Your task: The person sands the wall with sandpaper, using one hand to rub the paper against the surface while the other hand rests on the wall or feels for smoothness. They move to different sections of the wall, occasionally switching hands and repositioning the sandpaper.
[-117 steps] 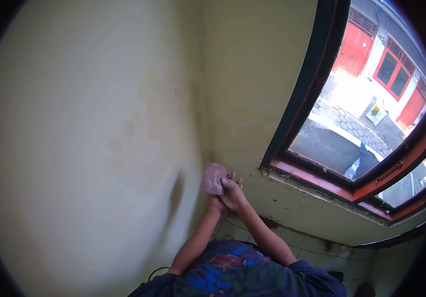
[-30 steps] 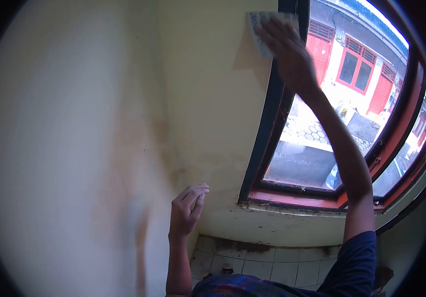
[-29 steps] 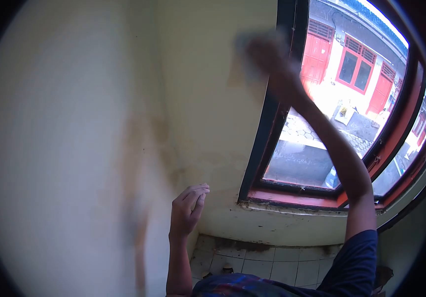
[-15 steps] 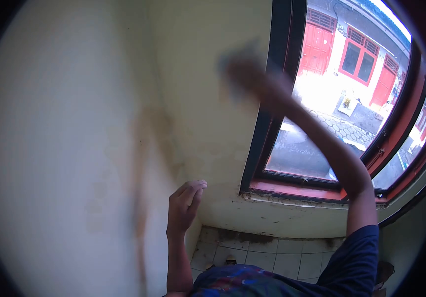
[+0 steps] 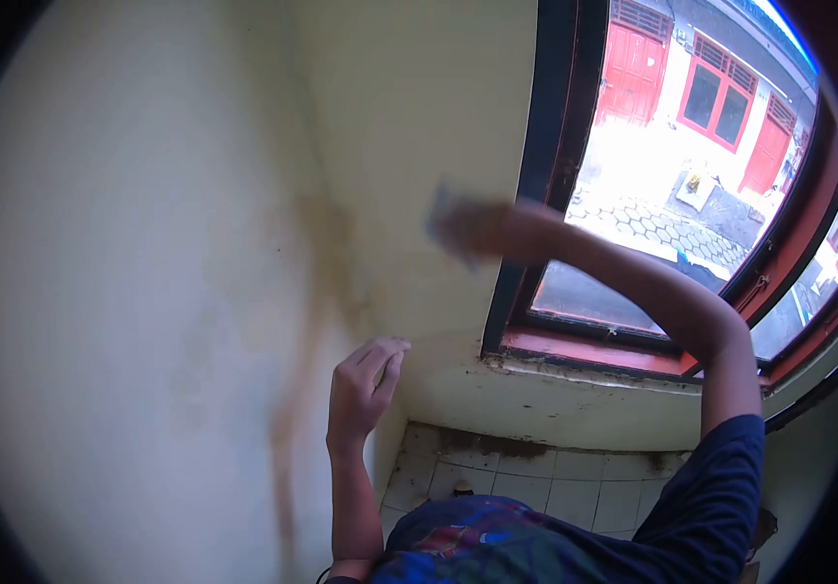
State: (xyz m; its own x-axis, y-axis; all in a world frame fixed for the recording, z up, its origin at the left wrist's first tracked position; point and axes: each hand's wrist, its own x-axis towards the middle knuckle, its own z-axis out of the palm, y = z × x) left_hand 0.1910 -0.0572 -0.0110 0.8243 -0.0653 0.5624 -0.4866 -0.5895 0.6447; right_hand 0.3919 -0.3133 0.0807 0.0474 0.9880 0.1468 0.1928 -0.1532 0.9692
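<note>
My right hand (image 5: 482, 229), smeared by motion, is up against or close to the cream wall left of the window. A thin grey-blue sheet (image 5: 442, 219) sticks out past its fingers; blur hides whether this is cloth or paper. Lower down, near the wall corner, my left hand (image 5: 365, 382) is raised with its fingers bent together and the thumb tip close to them. Nothing shows between them. Brownish stains (image 5: 327, 229) run down the wall (image 5: 400, 117) around the corner.
To the right is a window with a dark and red frame (image 5: 584, 362), with a paved lane and red doors outside. Beneath it the sill edge (image 5: 536, 368) is chipped and dirty. White floor tiles (image 5: 526, 487) with dark dirt along the wall lie below.
My right hand has swept down the wall with the sheet, its forearm now flatter. My left hand stays in nearly the same pose. The view has shifted slightly.
</note>
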